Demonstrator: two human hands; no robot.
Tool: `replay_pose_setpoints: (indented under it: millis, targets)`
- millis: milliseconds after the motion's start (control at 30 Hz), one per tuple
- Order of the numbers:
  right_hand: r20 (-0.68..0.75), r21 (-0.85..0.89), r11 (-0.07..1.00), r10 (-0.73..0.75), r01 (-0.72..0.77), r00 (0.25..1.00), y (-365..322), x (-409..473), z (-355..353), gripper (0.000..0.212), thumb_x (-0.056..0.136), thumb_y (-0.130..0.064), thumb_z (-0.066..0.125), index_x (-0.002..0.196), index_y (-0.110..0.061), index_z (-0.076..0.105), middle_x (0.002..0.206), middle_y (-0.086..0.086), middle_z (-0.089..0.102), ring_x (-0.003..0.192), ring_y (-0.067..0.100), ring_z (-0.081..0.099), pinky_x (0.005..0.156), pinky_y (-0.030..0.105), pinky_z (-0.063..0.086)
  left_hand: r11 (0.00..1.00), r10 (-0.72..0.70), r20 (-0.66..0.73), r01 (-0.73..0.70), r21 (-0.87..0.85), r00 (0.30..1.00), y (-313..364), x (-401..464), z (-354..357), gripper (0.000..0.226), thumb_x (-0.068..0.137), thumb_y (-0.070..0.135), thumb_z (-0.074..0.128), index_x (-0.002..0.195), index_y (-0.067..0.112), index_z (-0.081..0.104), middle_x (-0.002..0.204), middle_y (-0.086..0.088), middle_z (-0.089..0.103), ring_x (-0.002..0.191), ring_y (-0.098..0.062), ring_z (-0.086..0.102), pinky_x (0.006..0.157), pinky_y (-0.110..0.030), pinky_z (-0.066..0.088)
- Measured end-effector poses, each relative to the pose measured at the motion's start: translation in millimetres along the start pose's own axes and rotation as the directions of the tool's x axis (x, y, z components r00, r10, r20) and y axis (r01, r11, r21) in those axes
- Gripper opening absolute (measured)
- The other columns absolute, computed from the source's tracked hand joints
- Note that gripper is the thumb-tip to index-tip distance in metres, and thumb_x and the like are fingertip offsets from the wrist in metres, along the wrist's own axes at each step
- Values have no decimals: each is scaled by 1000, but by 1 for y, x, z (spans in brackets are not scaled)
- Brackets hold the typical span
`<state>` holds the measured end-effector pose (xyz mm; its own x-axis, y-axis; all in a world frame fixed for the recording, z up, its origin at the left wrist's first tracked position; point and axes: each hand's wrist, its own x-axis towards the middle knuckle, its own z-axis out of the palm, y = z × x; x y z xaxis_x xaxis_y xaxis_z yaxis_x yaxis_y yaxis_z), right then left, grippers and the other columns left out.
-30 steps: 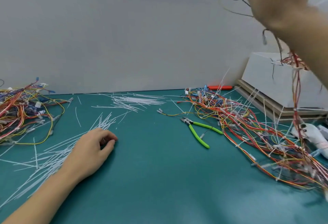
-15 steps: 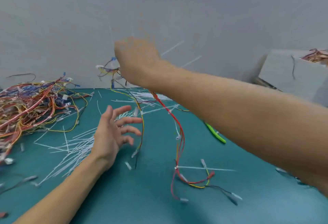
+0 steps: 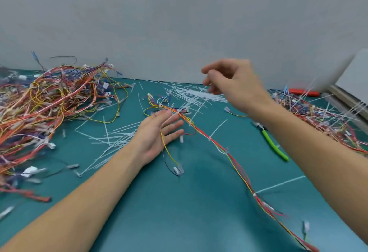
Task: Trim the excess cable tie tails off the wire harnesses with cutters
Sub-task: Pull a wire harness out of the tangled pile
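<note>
- Left hand (image 3: 159, 132) lies palm up on the tabletop (image 3: 179, 212), fingers spread and nearly straight, with a thin yellow wire draped over the palm; it grips nothing.
- Running past its fingertips is the harness (image 3: 219, 148), a red-and-yellow bundle whose long axis goes from the far middle of the tabletop down toward the near right corner, with white tie tails sticking out along it.
- Right hand (image 3: 231, 84) hovers above the harness's far end, fingers loosely curled; I see nothing held in it.
- Cutters (image 3: 274, 146), with green handles, lie flat just right of the right forearm, partly hidden under it. My guess is that the right hand, the nearer one, must drop back and to its right to reach them while the left steadies the harness.
- Cut tails (image 3: 201, 94) litter the far middle.
- A done pile (image 3: 45, 102) sits far left, an untrimmed heap (image 3: 318, 112) far right.
</note>
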<state>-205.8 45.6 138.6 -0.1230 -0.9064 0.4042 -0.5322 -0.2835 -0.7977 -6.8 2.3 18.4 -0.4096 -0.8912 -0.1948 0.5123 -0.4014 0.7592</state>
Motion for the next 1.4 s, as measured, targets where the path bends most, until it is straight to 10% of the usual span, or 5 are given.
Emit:
replay_pose_setpoints:
  millis: [367,767,933,1133,1400]
  targets:
    - [346,-755,648,525,-101,778,44,-157,-57,71,67,-101,39,88,-37,62,76,-23,69,69,-1,62,61,25,48,998,-30,52,32,-52,998,0,12,-6,19,109,11,41,127,11,46,124,-20,71,109,-34,72,70,-40,63]
    - [310,-143,784,615,-604,725,39,-138,-34,7,106,-16,53,105,-9,54,77,16,76,57,30,67,46,32,51,999,17,67,-15,-35,998,-1,6,-5,6,107,16,50,112,18,47,130,-22,67,114,-38,69,85,-50,62]
    - [209,-443,780,570,-443,795,59,-98,-49,3,101,-12,57,102,-15,58,69,7,76,46,17,54,51,28,44,983,46,-15,-48,-179,999,3,6,-4,33,94,41,63,114,14,62,131,-10,70,122,-26,66,76,-49,62]
    - [435,-629,689,695,-359,573,66,-63,-70,6,87,-4,63,92,-7,61,73,16,76,51,23,54,50,25,40,937,27,-65,-48,-346,998,10,4,-5,38,101,44,52,101,10,68,117,-9,76,109,-23,73,77,-37,64]
    - [239,-760,598,620,-254,747,89,-76,-52,9,89,-27,69,84,-22,63,63,-7,73,47,2,59,48,16,42,961,247,-112,-258,-95,962,18,1,-2,15,108,21,49,119,27,58,103,-20,76,88,-33,77,64,-38,63]
